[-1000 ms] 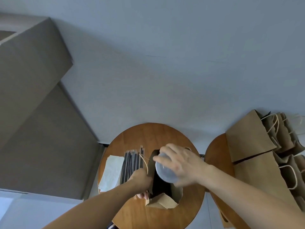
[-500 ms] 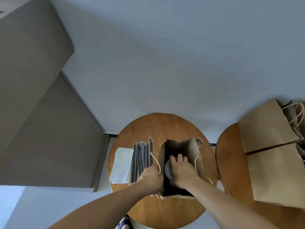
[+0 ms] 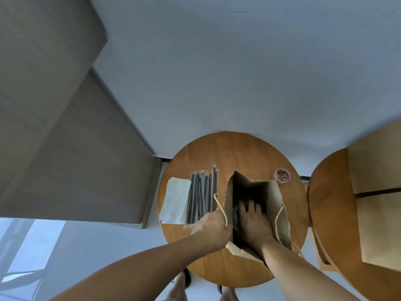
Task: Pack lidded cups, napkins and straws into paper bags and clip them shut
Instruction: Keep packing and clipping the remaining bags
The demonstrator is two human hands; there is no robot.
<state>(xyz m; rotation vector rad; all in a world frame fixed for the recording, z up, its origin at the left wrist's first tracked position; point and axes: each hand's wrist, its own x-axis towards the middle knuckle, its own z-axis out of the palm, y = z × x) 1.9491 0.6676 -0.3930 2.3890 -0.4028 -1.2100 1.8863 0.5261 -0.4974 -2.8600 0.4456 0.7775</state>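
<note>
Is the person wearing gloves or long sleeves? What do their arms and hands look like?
No gloves and no long sleeves. The left arm and the right arm are bare as far up as the picture shows. The left hand and the right hand are bare too, and I can't spot a ring, watch or bracelet on them.

2 round wooden tables: a near table (image 3: 234, 153) and a right table (image 3: 325, 192). The near table carries 1 open paper bag (image 3: 275, 198) at its centre with 1 cup (image 3: 236, 216) inside. It also holds 1 stack of napkins (image 3: 175, 198) at its left edge, 1 bundle of straws (image 3: 201, 196) too blurred to count, and 1 tub of clips (image 3: 281, 175) near its far-right edge. The right table carries 2 flat bags (image 3: 377, 166).
</note>
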